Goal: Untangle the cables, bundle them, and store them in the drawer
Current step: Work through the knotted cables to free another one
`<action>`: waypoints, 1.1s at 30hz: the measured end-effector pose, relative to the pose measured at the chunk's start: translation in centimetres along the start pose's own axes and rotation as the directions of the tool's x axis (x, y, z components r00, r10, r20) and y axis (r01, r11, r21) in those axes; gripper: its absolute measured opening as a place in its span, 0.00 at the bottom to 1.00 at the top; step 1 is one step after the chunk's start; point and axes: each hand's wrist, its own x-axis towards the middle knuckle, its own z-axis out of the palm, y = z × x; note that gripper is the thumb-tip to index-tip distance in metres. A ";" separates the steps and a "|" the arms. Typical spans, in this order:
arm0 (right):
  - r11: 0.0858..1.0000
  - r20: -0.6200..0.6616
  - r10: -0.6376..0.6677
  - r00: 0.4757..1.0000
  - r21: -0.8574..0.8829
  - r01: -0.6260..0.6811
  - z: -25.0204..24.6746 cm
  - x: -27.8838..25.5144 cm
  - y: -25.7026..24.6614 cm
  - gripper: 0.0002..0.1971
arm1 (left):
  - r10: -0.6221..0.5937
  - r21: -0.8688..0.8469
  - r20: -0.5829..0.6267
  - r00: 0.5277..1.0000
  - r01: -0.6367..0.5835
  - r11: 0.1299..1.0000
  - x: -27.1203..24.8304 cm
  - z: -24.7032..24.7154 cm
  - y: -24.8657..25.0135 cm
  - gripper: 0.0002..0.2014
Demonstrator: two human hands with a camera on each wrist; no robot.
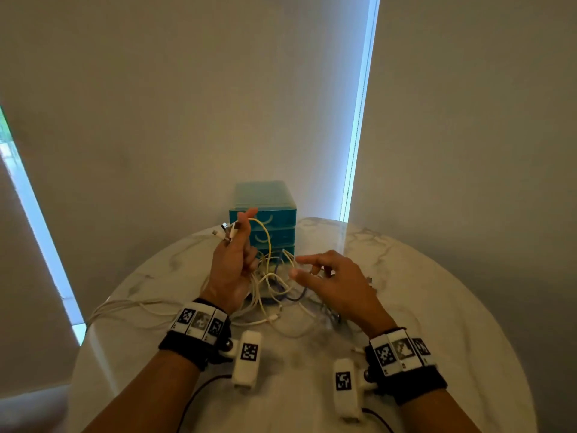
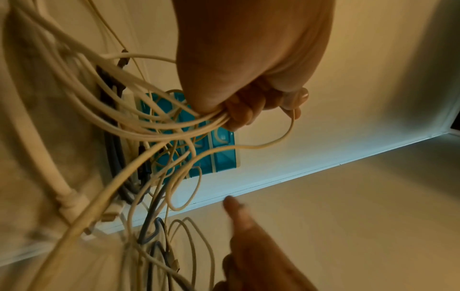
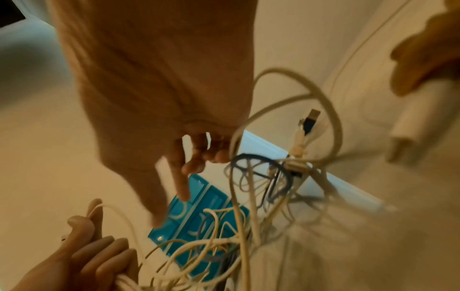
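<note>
Left hand (image 1: 232, 260) is raised above the round marble table (image 1: 437, 307), fingers curled tight round several white cables (image 2: 154, 126); their plug ends (image 1: 225, 232) stick out past the thumb. Right hand (image 1: 331, 276) hovers just beside the pile with fingers spread and loosely bent, gripping nothing. It sits near a loop but contact cannot be confirmed. The cable tangle (image 1: 274, 285) lies on the table in front of the teal drawer unit (image 1: 263, 220): white strands knotted with a dark blue cable (image 3: 259, 173). All visible drawers are closed. Judgement: early untangling stage. No cable is separated out or coiled into a bundle; bundling, opening a drawer and storing all remain.
</note>
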 end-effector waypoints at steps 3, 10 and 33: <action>0.985 0.111 0.091 0.990 -0.157 -0.072 0.6 0.0 1.1 0.17 | -0.007 -0.040 0.009 1.000 0.008 0.999 -0.2 0.0 0.2 0.21; 0.992 0.093 0.125 0.988 -0.049 -0.120 1.7 0.3 1.8 0.12 | -0.070 -0.025 0.092 0.993 0.073 0.997 -0.6 0.9 -0.1 0.18; 0.839 0.098 0.155 0.983 0.513 -0.183 2.4 0.0 -0.7 0.11 | -0.148 0.384 0.167 0.975 0.074 0.920 -0.5 0.7 -0.1 0.16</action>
